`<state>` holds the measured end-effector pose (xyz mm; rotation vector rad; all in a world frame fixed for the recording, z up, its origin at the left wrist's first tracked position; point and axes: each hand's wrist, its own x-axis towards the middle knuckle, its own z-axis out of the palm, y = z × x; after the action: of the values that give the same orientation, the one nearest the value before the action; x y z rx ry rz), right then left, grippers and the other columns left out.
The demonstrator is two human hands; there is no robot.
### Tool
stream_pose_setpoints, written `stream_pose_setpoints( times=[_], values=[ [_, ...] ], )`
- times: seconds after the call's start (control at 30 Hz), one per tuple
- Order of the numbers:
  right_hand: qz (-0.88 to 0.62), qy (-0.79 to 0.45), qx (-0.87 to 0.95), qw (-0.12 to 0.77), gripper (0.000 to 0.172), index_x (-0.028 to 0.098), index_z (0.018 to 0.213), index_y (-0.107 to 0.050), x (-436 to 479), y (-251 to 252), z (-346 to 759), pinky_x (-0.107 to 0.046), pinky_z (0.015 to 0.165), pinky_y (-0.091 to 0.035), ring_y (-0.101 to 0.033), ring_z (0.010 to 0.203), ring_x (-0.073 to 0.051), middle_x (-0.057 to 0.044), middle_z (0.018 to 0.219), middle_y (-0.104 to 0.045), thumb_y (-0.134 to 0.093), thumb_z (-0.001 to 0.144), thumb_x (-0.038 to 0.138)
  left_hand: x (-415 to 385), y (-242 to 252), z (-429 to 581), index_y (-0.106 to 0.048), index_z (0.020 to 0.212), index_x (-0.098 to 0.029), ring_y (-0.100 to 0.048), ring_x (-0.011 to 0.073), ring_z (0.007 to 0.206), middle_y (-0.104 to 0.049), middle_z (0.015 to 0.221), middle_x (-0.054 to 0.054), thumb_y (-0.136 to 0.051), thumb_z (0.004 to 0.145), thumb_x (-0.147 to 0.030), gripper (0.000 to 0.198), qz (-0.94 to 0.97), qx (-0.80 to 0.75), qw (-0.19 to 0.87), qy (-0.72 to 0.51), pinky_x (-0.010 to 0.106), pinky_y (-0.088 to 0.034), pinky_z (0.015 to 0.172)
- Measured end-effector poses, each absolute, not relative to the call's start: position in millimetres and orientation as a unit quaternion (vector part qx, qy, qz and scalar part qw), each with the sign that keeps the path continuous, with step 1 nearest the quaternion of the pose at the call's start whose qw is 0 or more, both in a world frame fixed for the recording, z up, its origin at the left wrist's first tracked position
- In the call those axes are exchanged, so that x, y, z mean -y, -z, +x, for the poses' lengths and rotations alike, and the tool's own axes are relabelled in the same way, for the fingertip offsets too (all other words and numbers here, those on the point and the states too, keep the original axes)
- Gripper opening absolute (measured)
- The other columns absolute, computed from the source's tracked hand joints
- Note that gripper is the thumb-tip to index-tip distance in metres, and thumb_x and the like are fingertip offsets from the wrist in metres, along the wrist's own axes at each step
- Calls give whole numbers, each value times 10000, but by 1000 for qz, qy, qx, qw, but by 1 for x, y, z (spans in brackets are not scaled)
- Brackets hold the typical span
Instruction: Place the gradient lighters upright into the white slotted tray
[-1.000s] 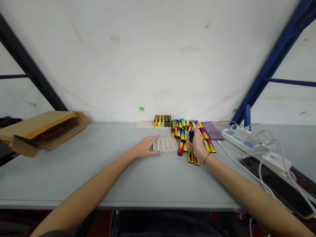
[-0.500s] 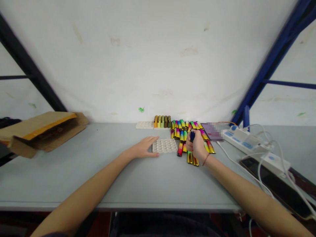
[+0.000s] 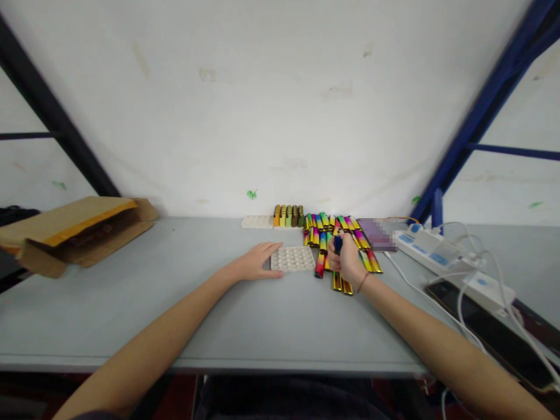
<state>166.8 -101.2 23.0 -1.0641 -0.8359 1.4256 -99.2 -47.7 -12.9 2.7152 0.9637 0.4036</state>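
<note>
A white tray with rows of round pockets (image 3: 293, 259) lies flat on the table in front of me. My left hand (image 3: 258, 262) rests at its left edge, thumb and fingers apart, the fingertips touching or very near the rim. To the right, my right hand (image 3: 350, 261) is closed around a dark blue lighter (image 3: 338, 244), whose lower part is hidden by the fingers. Beneath and around that hand lie several shiny rainbow-and-gold lighters (image 3: 324, 240), loosely in rows. One red lighter (image 3: 319, 265) lies close to the tray's right side.
Behind, a second white tray (image 3: 257, 221) stands by the wall, with several upright lighters (image 3: 289, 216) at its right. A cardboard box (image 3: 87, 233) sits at left. At right are a purple pad (image 3: 375, 233), a power strip (image 3: 450, 262), white cables and a phone (image 3: 485, 326).
My right hand has shifted slightly left and down with the dark blue lighter, toward the tray. My left hand and the tray stay in place.
</note>
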Motion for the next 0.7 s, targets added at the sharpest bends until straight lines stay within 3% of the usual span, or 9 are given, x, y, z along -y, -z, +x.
stream_pose_setpoints(
  times=[0.13, 0.23, 0.37, 0.47, 0.7],
  values=[
    [-467, -576, 400, 538, 422, 237, 645, -335, 102, -23, 163, -198, 312, -131, -168, 300, -70, 91, 383, -232, -296, 880, 584, 48, 15, -99, -326, 1453, -111, -392, 316, 1317, -416, 1424, 189, -547, 820, -692, 887, 923, -336, 118, -146, 408, -277, 1116],
    [-480, -536, 483, 499, 416, 245, 743, -347, 101, -27, 159, -213, 334, -213, -282, 317, -83, 88, 457, -354, -403, 851, 643, 48, 18, -100, -356, 1433, -102, -376, 316, 1330, -412, 1419, 194, -592, 790, -685, 899, 917, -344, 118, -164, 412, -268, 1128],
    [-465, -400, 646, 455, 308, 230, 794, -414, 90, -39, 147, -261, 520, -423, -507, 531, -132, 32, 613, -524, -431, 888, 522, 46, 21, -103, -439, 1370, -92, -339, 341, 1356, -398, 1419, 204, -689, 693, -687, 936, 903, -369, 131, -176, 433, -249, 1147],
    [-424, -291, 721, 465, 224, 197, 817, -499, 74, -43, 129, -291, 674, -464, -544, 720, -158, -13, 748, -563, -486, 858, 417, 45, 22, -104, -479, 1337, -118, -334, 349, 1364, -401, 1424, 183, -715, 677, -666, 890, 895, -379, 155, -179, 444, -257, 1146],
    [-400, -302, 735, 456, 156, 192, 1002, -498, 51, -20, 98, -297, 698, -521, -630, 787, -161, -53, 930, -618, -503, 854, 242, 49, 13, -99, -522, 1279, -125, -458, 323, 1256, -486, 1320, 154, -776, 661, -576, 806, 895, -367, 170, -190, 423, -325, 1112]
  ],
)
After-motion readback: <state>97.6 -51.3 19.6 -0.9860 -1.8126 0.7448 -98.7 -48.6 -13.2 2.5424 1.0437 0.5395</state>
